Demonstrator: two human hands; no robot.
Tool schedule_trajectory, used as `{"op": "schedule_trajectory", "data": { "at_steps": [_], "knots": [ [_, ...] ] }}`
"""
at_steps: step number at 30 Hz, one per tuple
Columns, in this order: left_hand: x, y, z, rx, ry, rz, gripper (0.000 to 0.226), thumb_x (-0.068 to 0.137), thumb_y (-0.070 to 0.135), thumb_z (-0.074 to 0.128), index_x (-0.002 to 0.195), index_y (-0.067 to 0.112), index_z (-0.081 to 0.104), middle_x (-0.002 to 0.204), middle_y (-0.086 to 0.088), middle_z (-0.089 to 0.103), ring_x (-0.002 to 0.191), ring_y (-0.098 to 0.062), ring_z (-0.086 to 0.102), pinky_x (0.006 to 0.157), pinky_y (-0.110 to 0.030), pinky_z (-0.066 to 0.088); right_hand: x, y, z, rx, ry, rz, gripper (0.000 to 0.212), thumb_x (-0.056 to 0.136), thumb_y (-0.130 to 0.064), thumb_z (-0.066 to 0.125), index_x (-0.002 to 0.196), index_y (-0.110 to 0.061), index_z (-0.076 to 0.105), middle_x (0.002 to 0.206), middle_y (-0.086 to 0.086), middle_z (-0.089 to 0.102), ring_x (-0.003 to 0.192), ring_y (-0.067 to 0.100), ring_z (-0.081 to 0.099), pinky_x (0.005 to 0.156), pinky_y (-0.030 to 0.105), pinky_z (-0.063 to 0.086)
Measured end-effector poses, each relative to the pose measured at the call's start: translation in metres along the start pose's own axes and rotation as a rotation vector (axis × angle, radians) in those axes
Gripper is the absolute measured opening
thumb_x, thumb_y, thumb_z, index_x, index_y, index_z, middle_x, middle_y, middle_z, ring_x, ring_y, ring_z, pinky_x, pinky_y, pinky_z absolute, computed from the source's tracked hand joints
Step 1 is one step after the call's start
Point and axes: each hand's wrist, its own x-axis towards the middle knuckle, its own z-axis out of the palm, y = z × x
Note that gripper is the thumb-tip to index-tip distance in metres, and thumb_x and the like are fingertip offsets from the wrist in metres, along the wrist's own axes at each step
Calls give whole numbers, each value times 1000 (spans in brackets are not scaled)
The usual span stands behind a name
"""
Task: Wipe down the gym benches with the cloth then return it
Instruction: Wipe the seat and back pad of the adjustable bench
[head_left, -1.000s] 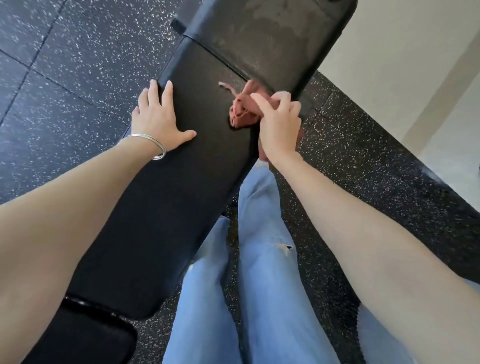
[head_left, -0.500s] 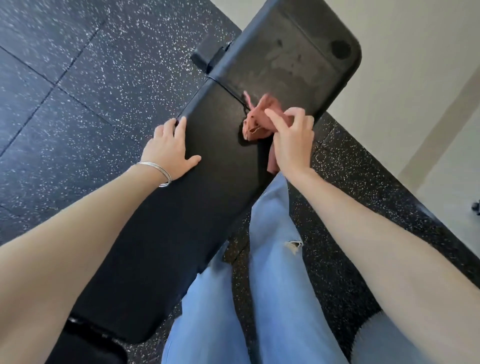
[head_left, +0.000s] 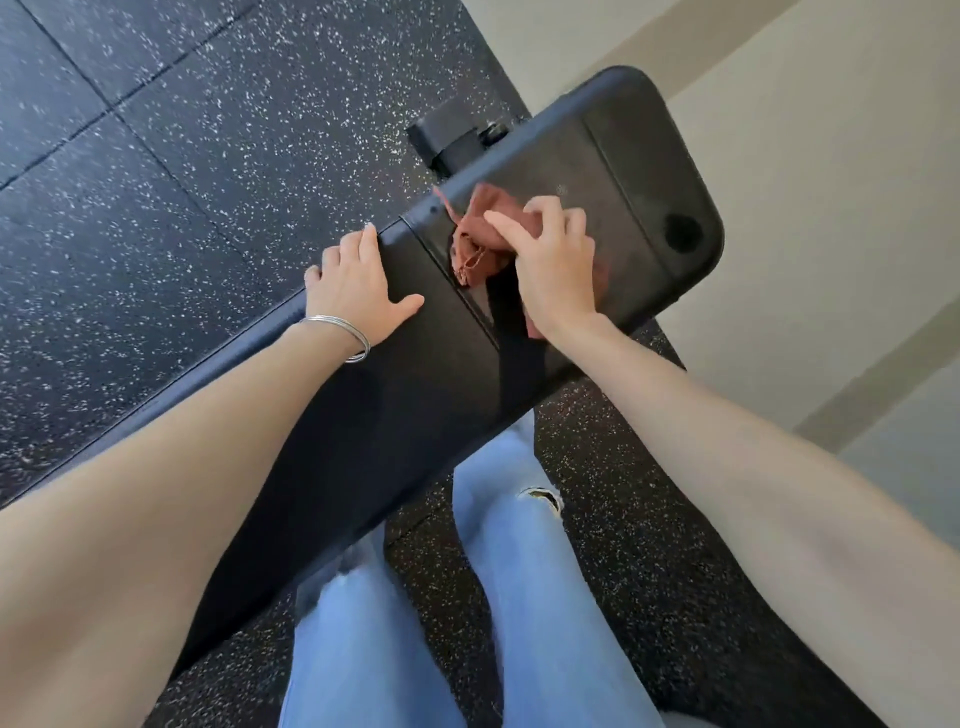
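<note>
A black padded gym bench (head_left: 395, 415) runs diagonally from lower left to upper right. A crumpled rust-red cloth (head_left: 475, 244) lies on the bench at the seam between the long pad and the far pad. My right hand (head_left: 556, 265) grips the cloth with curled fingers and holds it against the pad; part of the cloth hangs below the palm. My left hand (head_left: 358, 288), with thin silver bangles at the wrist, rests flat on the long pad's far edge, fingers over the rim.
Black rubber floor tiles (head_left: 182, 182) with white specks surround the bench. A black frame part (head_left: 452, 137) sticks out past the bench's far side. A beige wall (head_left: 831, 182) stands just right of the bench end. My legs in light blue jeans (head_left: 519, 597) stand beside the bench.
My right hand has slid the cloth up the bench, from the long pad's end onto the seam and the far pad. The left hand has moved along the edge in the same direction.
</note>
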Motion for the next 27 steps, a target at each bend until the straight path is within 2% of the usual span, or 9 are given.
{"op": "schedule_trajectory", "data": {
  "at_steps": [3,6,10,13,15,17,20,24,27],
  "knots": [
    [14,11,-4,-58,7,-13,94,81,55,61,149,8,14,149,-14,29,135,-37,30,108,-51,30,62,-19,-10,35,-53,-130,45,92,-11,42,129,-35,50,134,11,38,116,38,35,88,48,35],
    [18,14,-7,-98,24,-58,96,79,53,65,148,7,17,148,-15,33,134,-36,33,107,-49,32,85,-38,-13,-60,-113,-211,45,93,-6,40,127,-33,49,140,13,33,120,41,32,88,50,35],
    [9,13,-6,-112,44,-84,96,75,51,70,146,5,23,145,-16,36,132,-35,35,107,-46,32,42,-13,-14,-97,-106,-314,53,88,-2,40,131,-33,48,137,12,40,115,38,39,80,44,37],
    [2,12,-4,-93,49,-75,97,73,50,72,145,5,25,146,-15,35,133,-35,34,109,-44,29,-12,23,-12,-52,-127,-432,52,81,0,49,124,-28,60,127,17,53,106,43,49,74,46,41],
    [1,15,-5,-95,45,-89,100,71,51,73,145,5,24,148,-14,33,135,-34,31,112,-45,27,-32,33,-10,-52,-151,-418,51,78,2,56,120,-26,64,122,18,57,102,44,52,72,46,42],
    [1,19,-6,-100,28,-115,102,69,51,74,145,5,23,149,-13,32,136,-33,30,114,-45,26,-25,24,-9,-34,-207,-350,49,82,-3,53,122,-28,61,127,17,53,108,42,48,77,47,40],
    [3,24,-7,-102,14,-143,105,68,52,75,145,5,21,150,-13,30,137,-32,29,114,-45,25,10,-4,-10,-56,-187,-335,46,89,-11,48,129,-33,52,136,11,43,118,37,38,83,45,36],
    [3,23,-6,-86,2,-143,105,67,51,76,146,7,22,150,-12,30,137,-32,28,115,-45,25,60,-41,-12,-58,-125,-322,41,93,-14,46,128,-36,50,136,8,37,119,34,34,85,45,36],
    [3,24,-6,-104,12,-142,104,67,50,77,145,7,24,149,-11,31,137,-31,29,114,-44,26,86,-57,-13,-105,-190,-316,38,92,-10,46,123,-32,52,136,10,34,120,37,31,89,50,33]
  ]
}}
